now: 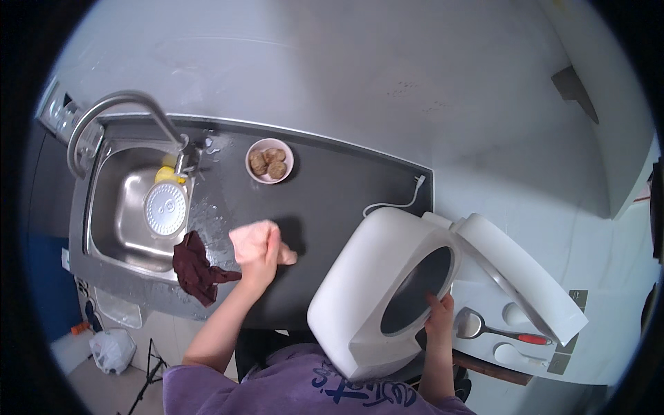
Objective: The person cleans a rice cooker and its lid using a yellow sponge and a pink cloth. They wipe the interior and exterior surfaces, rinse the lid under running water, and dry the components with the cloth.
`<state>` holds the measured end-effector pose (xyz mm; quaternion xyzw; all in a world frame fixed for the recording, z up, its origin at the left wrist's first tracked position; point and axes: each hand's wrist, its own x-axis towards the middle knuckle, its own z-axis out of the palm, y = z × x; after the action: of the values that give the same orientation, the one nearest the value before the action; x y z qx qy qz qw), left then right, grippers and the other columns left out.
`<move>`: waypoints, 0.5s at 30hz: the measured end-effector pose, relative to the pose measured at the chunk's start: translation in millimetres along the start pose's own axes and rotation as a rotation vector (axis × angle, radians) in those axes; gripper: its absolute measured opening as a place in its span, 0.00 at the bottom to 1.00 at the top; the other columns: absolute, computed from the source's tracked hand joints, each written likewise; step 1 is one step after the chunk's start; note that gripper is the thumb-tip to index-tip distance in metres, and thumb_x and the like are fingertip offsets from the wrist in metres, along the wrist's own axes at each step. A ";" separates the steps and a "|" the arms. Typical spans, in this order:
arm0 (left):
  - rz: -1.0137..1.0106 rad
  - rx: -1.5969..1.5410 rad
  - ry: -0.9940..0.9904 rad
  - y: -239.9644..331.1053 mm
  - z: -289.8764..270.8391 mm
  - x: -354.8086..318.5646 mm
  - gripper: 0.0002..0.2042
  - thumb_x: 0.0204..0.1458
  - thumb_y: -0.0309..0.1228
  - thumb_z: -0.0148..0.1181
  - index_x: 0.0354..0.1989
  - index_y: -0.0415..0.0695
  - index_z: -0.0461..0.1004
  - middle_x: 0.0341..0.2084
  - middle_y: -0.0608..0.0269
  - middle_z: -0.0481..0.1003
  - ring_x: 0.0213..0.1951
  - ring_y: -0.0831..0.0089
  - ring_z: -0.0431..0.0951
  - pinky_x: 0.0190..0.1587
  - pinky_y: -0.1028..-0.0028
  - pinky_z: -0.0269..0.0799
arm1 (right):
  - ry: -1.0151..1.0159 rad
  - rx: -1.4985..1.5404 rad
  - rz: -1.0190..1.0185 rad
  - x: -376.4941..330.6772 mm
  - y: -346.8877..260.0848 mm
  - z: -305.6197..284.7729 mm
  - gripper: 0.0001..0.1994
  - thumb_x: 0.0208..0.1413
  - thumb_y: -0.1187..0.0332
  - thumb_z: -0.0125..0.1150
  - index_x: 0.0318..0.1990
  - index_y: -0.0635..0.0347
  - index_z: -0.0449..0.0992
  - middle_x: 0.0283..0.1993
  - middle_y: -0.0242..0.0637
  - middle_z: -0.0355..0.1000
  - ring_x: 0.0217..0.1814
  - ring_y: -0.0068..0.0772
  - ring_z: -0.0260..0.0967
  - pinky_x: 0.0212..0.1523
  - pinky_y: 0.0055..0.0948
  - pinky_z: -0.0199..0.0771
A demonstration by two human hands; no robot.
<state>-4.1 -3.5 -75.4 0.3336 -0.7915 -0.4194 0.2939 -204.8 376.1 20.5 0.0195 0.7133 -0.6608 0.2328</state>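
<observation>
- The left hand (261, 254) is clamped on a soft pale-pink cloth (250, 238), pressed flat on the dark matte surface (332, 187).
- The right hand (438, 319) grips the rim of a white plastic rice cooker (360, 277), tipped toward the surface's front edge, lid open.
- A crumpled maroon rag (197, 270) lies just left, at the steel sink's (114, 207) wet edge.
- A small bowl of brown patties (269, 160) sits near the wall, with bare surface between.
</observation>
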 end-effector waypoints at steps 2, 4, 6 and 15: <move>-0.219 -0.349 -0.074 26.1 26.7 39.1 0.17 0.65 0.43 0.53 0.33 0.42 0.77 0.31 0.59 0.79 0.39 0.68 0.79 0.46 0.71 0.71 | 0.021 -0.020 -0.001 0.3 3.8 0.0 0.15 0.59 0.80 0.59 0.53 0.65 0.77 0.49 0.36 0.79 0.49 0.30 0.76 0.51 0.30 0.75; -0.231 -0.700 -0.228 51.7 63.9 82.4 0.23 0.67 0.49 0.48 0.42 0.40 0.79 0.36 0.59 0.80 0.43 0.71 0.79 0.51 0.71 0.71 | 0.059 -0.052 0.000 -0.6 6.9 -0.1 0.15 0.58 0.80 0.59 0.53 0.65 0.76 0.49 0.38 0.79 0.49 0.32 0.77 0.50 0.31 0.78; -0.116 -0.545 -0.572 69.9 114.2 143.7 0.09 0.61 0.33 0.55 0.38 0.40 0.75 0.32 0.59 0.75 0.38 0.68 0.76 0.43 0.64 0.73 | 0.076 -0.024 0.026 -1.9 8.9 0.8 0.15 0.58 0.80 0.59 0.53 0.65 0.77 0.49 0.37 0.78 0.48 0.31 0.77 0.49 0.30 0.77; 0.764 0.457 -0.842 147.1 350.3 225.0 0.14 0.52 0.24 0.57 0.48 0.46 0.75 0.45 0.53 0.79 0.47 0.51 0.82 0.47 0.58 0.77 | 0.142 -0.142 0.061 -2.3 -1.2 15.6 0.15 0.58 0.80 0.57 0.53 0.65 0.77 0.45 0.33 0.79 0.46 0.26 0.74 0.50 0.27 0.72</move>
<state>-442.6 48.7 -73.8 -0.1137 -0.9732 -0.1999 0.0065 -198.4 361.8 22.1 0.0713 0.7723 -0.5980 0.2024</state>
